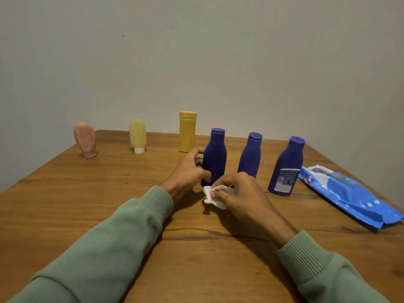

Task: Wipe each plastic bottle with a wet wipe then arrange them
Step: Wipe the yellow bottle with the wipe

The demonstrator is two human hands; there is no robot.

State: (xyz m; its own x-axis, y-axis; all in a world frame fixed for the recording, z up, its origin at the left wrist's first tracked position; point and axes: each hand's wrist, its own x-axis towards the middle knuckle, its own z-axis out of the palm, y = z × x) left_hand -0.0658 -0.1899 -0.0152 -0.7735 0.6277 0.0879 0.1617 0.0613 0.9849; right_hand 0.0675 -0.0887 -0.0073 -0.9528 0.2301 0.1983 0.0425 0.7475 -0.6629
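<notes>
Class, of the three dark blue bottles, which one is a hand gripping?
The leftmost blue bottle, next to the tall yellow bottle: the left hand grips its lower body. No hand grips the middle blue bottle or the rightmost blue bottle.

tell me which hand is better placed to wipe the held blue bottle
Right. The right hand holds the wet wipe just beside the leftmost blue bottle, while the left hand grips that bottle, steadying it.

i see brown wooden table (65, 204), dark crack in grain; plain grey-beige wall (196, 51) behind, dim even light.
</notes>
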